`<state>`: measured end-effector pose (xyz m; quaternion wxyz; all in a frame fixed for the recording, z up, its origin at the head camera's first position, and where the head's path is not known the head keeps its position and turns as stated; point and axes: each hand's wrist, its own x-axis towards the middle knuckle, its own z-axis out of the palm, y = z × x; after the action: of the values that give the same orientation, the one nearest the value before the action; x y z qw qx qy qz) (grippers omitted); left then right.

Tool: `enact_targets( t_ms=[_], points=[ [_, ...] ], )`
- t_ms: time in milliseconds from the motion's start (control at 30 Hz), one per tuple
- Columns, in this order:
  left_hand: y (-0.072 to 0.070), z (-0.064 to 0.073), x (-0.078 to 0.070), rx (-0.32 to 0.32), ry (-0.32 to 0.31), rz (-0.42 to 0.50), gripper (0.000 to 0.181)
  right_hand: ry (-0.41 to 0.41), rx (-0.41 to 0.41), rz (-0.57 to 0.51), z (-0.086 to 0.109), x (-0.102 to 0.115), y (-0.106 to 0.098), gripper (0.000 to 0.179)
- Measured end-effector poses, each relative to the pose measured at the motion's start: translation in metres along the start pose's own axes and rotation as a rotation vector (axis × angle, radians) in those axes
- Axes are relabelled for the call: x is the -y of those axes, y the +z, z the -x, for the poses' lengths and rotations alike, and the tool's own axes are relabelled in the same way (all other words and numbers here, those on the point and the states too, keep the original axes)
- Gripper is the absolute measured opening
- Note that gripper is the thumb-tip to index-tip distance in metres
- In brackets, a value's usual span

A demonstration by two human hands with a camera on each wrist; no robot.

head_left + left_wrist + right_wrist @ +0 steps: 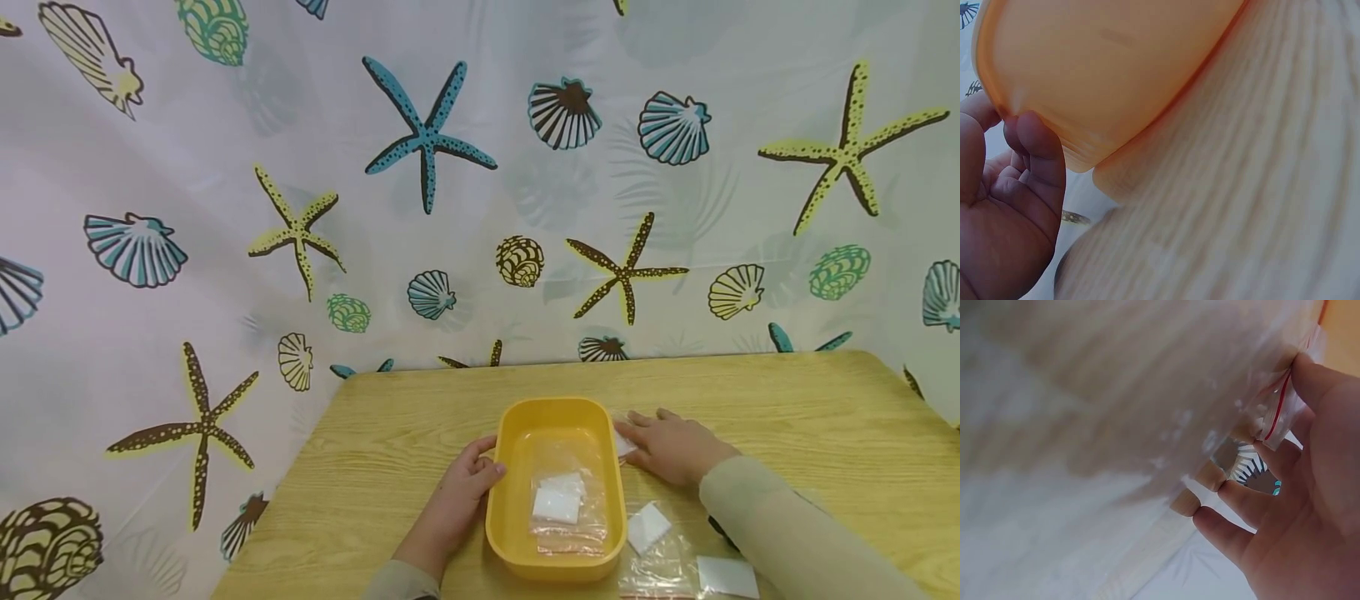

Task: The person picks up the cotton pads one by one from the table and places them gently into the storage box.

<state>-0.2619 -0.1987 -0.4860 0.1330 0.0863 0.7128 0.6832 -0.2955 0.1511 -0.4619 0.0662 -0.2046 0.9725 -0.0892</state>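
Observation:
A yellow plastic tub [553, 572] stands on the table, with several clear zip bags holding white squares [557, 505] inside. My left hand [459, 500] grips its left rim, thumb on one side and fingers on the other; in the left wrist view the tub wall [1116, 69] fills the upper part. Just right of the tub, my right hand [675, 447] holds a clear zip bag [624, 442] near the tabletop. In the right wrist view, the bag's red-lined edge [1280, 406] lies between thumb and forefinger, while the other fingertips meet the table.
Two more zip bags with white squares, one bag [649, 528] and another [727, 577], lie on the wooden table [840, 433] at the tub's near right. A dark object [722, 533] shows partly under the right forearm. Behind hangs a curtain [480, 217] printed with starfish and shells.

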Motion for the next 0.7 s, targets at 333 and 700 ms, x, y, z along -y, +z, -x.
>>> enact_targets(
  t_ms=[333, 700],
  points=[
    [0.0006, 0.0001, -0.0021, 0.004, 0.0, 0.002, 0.057, -0.053, -0.042, 0.047, 0.005, 0.0004, -0.0049, 0.052],
    [0.0014, 0.0012, -0.0023, -0.002, -0.008, 0.017, 0.056, -0.059, -0.061, 0.048, 0.0037, 0.0011, -0.0045, 0.046]
  ],
)
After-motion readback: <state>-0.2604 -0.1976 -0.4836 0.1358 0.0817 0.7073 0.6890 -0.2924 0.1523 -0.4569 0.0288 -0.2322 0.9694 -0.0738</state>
